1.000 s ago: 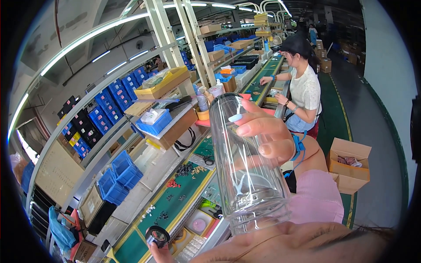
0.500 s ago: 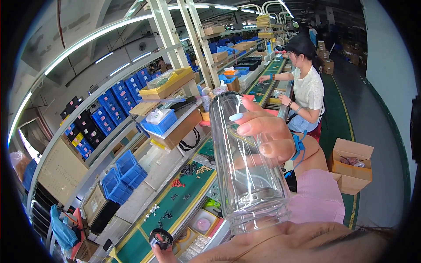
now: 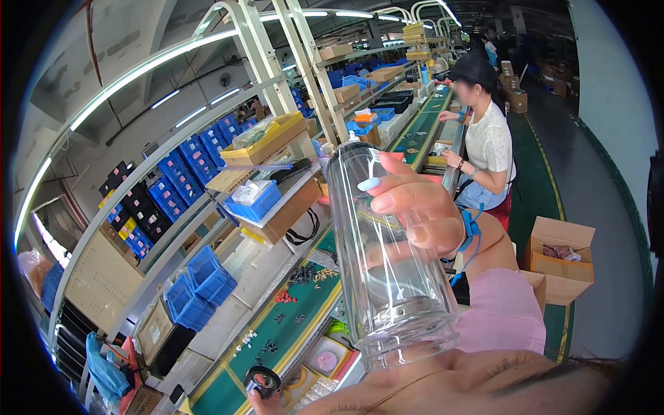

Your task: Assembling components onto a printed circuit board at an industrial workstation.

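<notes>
Right hand [image 3: 432,221] has its grip curled round a clear tumbler [image 3: 391,294], probably stiff, slick and crackable, best held mid-wall; left hand [image 3: 268,404], near left, pinches a round black part [image 3: 263,380].

No text is readable; the pale board [image 3: 99,282] (far left) seemingly bears writing.

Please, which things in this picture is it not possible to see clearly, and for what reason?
In the head view:
Left hand, holding a black round part: mostly cut off by the lower edge.
Right hand: one finger shows only through the glare of the clear cylinder.
Black loose parts on the green belt: too small to identify.
Cardboard box: contents too small to tell.
</notes>
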Demonstrator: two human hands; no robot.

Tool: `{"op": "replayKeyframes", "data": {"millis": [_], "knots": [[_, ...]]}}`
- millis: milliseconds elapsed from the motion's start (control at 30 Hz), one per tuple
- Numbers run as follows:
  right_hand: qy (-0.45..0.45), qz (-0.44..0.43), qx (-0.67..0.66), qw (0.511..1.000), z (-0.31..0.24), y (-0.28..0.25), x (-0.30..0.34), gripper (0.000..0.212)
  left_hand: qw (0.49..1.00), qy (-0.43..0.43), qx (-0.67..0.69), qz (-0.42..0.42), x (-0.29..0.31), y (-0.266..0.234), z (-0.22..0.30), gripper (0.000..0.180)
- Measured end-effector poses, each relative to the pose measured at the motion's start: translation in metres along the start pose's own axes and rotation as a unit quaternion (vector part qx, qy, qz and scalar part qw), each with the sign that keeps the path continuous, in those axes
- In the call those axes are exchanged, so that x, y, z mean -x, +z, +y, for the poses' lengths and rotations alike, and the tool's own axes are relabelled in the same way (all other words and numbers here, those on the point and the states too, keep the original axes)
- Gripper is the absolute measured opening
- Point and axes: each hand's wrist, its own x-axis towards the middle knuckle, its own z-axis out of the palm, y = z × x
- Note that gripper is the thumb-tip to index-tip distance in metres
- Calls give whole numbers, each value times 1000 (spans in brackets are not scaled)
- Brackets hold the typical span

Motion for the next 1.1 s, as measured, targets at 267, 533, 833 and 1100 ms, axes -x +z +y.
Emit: {"op": "replayKeyframes", "data": {"millis": [267, 533, 833, 1100], "knots": [[45, -2, 3, 999, 4, -8, 23, 59, 988, -115, 80, -68, -26, -35, -27, 43], [191, -13, -60, 980, 4, -16, 69, 65, 982, -123, 59, -133, -9, 59, -9, 58], [489, -49, -124, 862, 37, -21, 163, 77, 993, -100, 2, -61, -25, 143, -16, 72], [643, 67, -187, 740, 115, 48, 303, 85, 919, 17, -393, -13, -77, 180, -53, 66]]}}
